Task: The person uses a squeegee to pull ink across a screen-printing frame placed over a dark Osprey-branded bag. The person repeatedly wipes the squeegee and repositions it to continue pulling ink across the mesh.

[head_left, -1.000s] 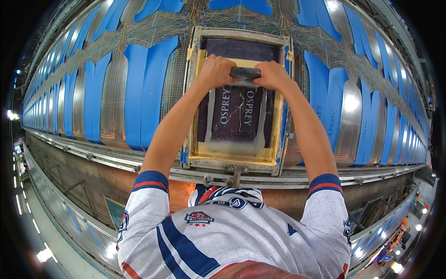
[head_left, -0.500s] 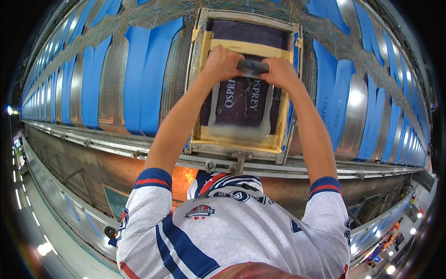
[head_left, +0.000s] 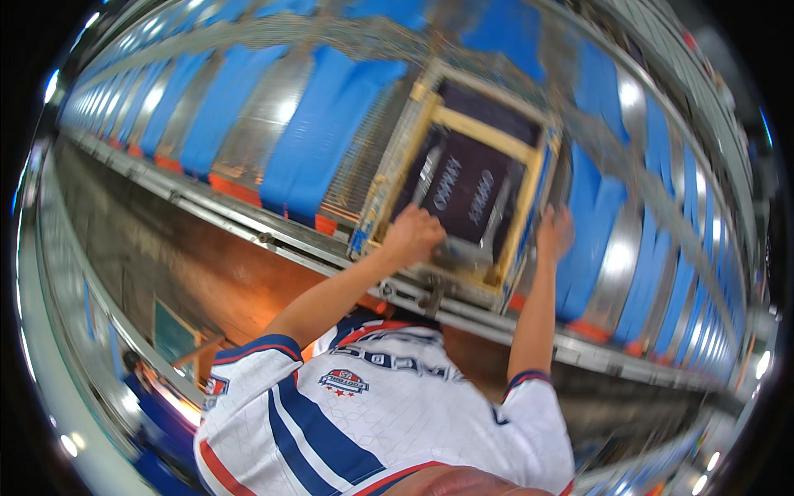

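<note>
A screen-printing frame (head_left: 430, 89) with pale yellow taped edges lies tilted on the long table in front of me. Its dark mesh (head_left: 475, 178) carries two lines of pale lettering, and a shiny greyish smear shows near its close end. Over the near left part of the frame, my left hand (head_left: 416, 236) is closed in a fist; whatever it holds is hidden. Beside the frame's right rail is my right hand (head_left: 555, 233), its fingers blurred by motion, so I cannot tell whether it grips the rail. The dark squeegee is not distinguishable now.
Blue fabric pieces (head_left: 318, 136) lie in rows over shiny metal plates, with more blue pieces (head_left: 591, 223) right of the frame. A metal rail (head_left: 207, 211) runs along the table's near edge. A person in dark blue (head_left: 157, 413) is at the lower left.
Both hands have come off their shared hold on the squeegee and moved nearer and apart, left to the near left, right to the frame's right side. The whole view has tilted.
</note>
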A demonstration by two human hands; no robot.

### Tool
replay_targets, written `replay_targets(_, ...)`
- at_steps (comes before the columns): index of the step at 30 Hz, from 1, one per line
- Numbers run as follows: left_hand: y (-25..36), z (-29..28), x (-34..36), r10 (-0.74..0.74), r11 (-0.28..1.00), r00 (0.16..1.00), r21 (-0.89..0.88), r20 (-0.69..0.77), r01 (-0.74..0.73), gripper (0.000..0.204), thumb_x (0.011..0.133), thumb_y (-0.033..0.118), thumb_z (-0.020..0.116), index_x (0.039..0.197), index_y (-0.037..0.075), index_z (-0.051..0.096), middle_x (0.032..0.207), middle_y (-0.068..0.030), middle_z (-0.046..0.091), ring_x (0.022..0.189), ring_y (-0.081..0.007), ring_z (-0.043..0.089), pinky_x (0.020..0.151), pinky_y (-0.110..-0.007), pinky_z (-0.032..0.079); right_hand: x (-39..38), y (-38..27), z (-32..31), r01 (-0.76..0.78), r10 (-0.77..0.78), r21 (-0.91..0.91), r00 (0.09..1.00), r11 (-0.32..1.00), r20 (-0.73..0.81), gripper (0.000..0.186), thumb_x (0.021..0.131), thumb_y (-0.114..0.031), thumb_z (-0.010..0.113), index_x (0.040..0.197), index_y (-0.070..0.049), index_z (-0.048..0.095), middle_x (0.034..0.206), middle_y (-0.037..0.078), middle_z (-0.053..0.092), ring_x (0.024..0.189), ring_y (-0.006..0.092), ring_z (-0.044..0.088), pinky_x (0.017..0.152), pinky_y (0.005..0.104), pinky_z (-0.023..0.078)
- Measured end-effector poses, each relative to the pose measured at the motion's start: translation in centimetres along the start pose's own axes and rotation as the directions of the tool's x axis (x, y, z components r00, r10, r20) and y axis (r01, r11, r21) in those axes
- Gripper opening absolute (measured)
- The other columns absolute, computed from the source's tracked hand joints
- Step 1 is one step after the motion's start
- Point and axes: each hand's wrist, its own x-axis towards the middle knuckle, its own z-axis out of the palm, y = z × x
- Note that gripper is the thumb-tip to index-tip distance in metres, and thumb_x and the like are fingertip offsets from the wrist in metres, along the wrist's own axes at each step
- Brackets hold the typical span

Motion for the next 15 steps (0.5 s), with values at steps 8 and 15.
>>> replay_targets(8, -0.6, -1.8, -3.2, -0.143, 0.989, 0.989, -0.04, 0.026, 0.144, 0.026, 0.064, 0.014, 0.078, 0.089, 0.015, 0.072, 0.092, 0.0037, 0.066, 0.089, -0.018, 0.057, 0.085, -0.035, 0.038, 0.9, -4.5, -1.6, -0.304, 0.231, 0.229, 0.926, 0.925, 0.298, 0.033, 0.095, -0.034, 0.066, 0.094, -0.001, 0.066, 0.085, 0.012, 0.066, 0.077, 0.0279, 0.059, 0.072, 0.0416, 0.047)
replay_targets(15, -4.1, -8.4, -4.4, -0.192, 0.979, 0.981, 0.073, 0.04, 0.189, 0.028, 0.063, 0.02, 0.082, 0.089, 0.017, 0.073, 0.09, 0.0057, 0.068, 0.089, -0.0169, 0.06, 0.085, -0.034, 0.04, 0.0, -9.2, 0.5, -0.021, -0.021, 0.415, 0.995, 0.909, 0.097, 0.027, 0.094, -0.024, 0.065, 0.091, 0.003, 0.066, 0.087, 0.014, 0.067, 0.08, 0.0271, 0.064, 0.076, 0.039, 0.049)
